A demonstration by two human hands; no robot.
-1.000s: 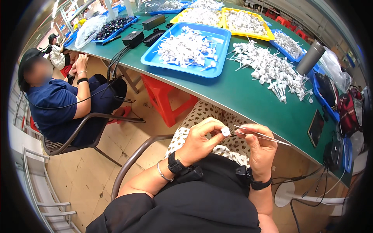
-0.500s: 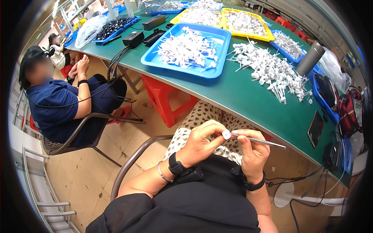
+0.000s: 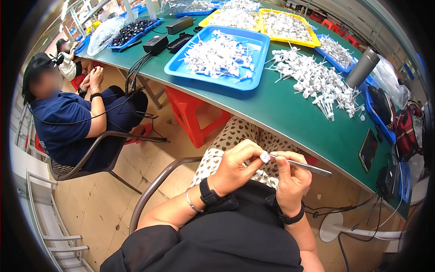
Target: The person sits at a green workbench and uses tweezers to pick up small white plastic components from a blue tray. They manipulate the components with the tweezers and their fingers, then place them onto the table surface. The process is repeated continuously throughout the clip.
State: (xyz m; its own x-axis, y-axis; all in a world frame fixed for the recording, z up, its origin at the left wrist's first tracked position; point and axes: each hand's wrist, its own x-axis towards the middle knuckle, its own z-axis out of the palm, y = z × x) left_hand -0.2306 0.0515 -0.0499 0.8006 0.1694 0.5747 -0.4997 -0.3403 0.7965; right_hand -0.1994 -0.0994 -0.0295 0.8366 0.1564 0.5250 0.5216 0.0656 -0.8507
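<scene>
Above my lap, my left hand (image 3: 240,165) pinches a small white round plastic piece (image 3: 264,157) between thumb and fingertips. My right hand (image 3: 292,177) grips a pair of metal tweezers (image 3: 312,169), whose wide end sticks out to the right. The tweezers' narrow end meets the white piece, but the exact contact is too small to make out. On the green table (image 3: 290,122) ahead, a blue tray (image 3: 172,68) holds many white plastic pieces with thin stems. A loose heap of similar pieces (image 3: 317,81) lies to its right.
Yellow trays (image 3: 312,43) of white pieces stand farther back. A grey tumbler (image 3: 362,68) and a phone (image 3: 368,151) are at the right. Black cables (image 3: 136,72) hang over the table edge, above a red stool (image 3: 190,113). A seated co-worker (image 3: 68,113) is at the left.
The tweezers have turned slightly in my right hand, showing more of their flat side, and that wrist has shifted a little left. My left hand stays nearly still, holding the white piece.
</scene>
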